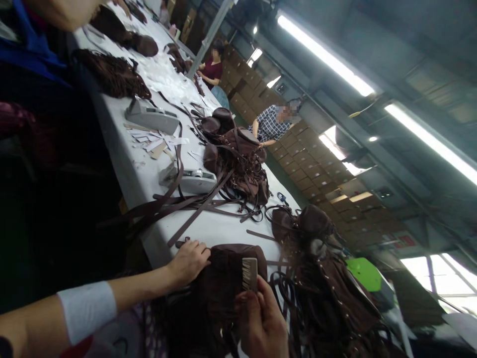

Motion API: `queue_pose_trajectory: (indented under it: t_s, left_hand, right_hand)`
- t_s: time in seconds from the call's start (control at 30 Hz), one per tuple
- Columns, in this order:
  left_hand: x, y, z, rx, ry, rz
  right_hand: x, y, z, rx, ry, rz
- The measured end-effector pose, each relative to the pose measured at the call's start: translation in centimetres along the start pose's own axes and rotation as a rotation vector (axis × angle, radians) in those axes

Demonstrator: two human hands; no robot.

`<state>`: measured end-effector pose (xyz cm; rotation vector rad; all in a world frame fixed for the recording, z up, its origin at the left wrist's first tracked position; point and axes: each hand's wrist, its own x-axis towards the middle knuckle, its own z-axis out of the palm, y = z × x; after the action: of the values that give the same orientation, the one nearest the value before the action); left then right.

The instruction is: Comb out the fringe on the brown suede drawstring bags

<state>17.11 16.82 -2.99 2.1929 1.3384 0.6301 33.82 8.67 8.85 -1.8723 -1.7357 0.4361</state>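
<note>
My left hand (188,261) rests on the edge of a dark brown fringed bag (223,283) lying at the near end of a long white table (122,144), its fingers curled down against the fabric. My right hand (263,323) is closed around a small wooden comb (249,273), whose teeth lie on the bag's fringe. A white band wraps my left forearm.
Loose brown straps (194,206), more brown bags (238,159) and two grey tape dispensers (152,117) lie along the table. Another pile of bags (320,268) sits to the right. Other people work nearby, with stacked cardboard boxes (298,159) behind them.
</note>
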Motion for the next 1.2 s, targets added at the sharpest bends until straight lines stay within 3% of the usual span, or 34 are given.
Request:
queue_pose_trajectory:
  t_s: [0.07,0.13,0.23,0.3,0.37,0.47,0.53,0.63,0.8,1.07,1.2]
  left_hand:
    - [-0.5,-0.2,0.1,-0.013,0.0,0.041]
    - [-1.2,-0.7,0.0,-0.031,-0.018,0.077]
    - [-1.9,-1.8,-0.9,-0.059,-0.076,0.141]
    - [-1.5,-2.4,-2.4,-0.077,-0.12,0.181]
    - [0.0,-2.3,-4.2,-0.085,-0.132,0.191]
    - [4.1,-0.6,-6.0,-0.084,-0.076,0.183]
    - [6.9,1.2,-5.9,-0.09,-0.059,0.19]
    - [9.7,3.6,-3.9,-0.114,-0.152,0.19]
    - [11.0,4.9,-1.0,-0.17,-0.255,0.126]
    - [14.0,4.9,-3.6,-0.275,-0.216,-0.06]
    - [14.8,3.5,-3.5,-0.298,-0.169,-0.155]
  right_hand:
    - [0.3,-0.2,2.9,0.032,0.073,0.025]
    - [1.0,0.7,6.4,-0.037,0.066,-0.027]
    - [2.0,3.1,10.3,-0.283,-0.034,-0.136]
    - [2.4,4.3,11.4,-0.431,-0.132,-0.21]
    - [2.6,4.8,11.4,-0.534,-0.217,-0.273]
    - [3.1,4.3,10.9,-0.673,-0.33,-0.286]
    - [3.5,3.8,10.6,-0.724,-0.392,-0.268]
    - [3.7,3.4,10.3,-0.748,-0.425,-0.251]
    - [2.8,3.5,9.3,-0.741,-0.401,-0.273]
    - [1.6,0.9,6.4,-0.727,-0.441,-0.395]
    - [-0.9,0.8,7.1,-0.636,-0.537,-0.473]
